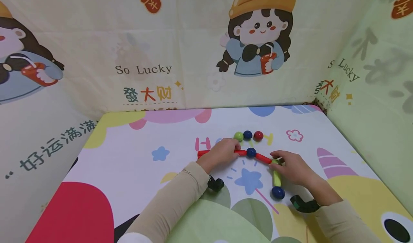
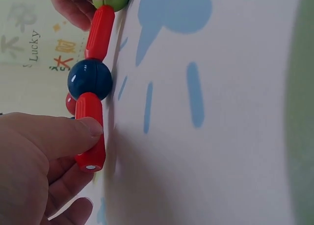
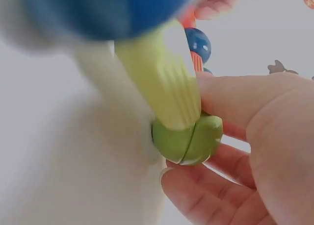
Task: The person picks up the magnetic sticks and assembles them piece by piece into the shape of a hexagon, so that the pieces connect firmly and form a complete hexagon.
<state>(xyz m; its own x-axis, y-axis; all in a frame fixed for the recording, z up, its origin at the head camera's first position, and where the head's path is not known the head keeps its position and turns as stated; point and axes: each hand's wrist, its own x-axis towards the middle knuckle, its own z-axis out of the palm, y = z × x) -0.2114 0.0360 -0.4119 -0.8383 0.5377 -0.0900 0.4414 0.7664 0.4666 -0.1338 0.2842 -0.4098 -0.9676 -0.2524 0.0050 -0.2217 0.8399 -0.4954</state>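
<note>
My left hand (image 1: 224, 151) pinches a red magnetic rod (image 2: 90, 159) between thumb and fingers; its free end shows a metal tip. The rod's other end meets a blue ball (image 2: 90, 79). From that ball a second red rod (image 1: 263, 158) runs to a green ball (image 3: 189, 139), which my right hand (image 1: 292, 166) grips between thumb and fingers. A yellow-green rod (image 1: 276, 178) extends from the green ball toward the front of the table, with another blue ball (image 1: 278, 193) at its end. The joined pieces form a bent chain.
Behind the chain sit a loose light green ball (image 1: 238, 136), a dark blue ball (image 1: 247, 135) and a red ball (image 1: 258, 136). Another red rod (image 1: 202, 153) shows left of my left hand. Printed cloth covers the table (image 1: 129, 171), and cloth walls (image 1: 200, 49) stand behind and beside it.
</note>
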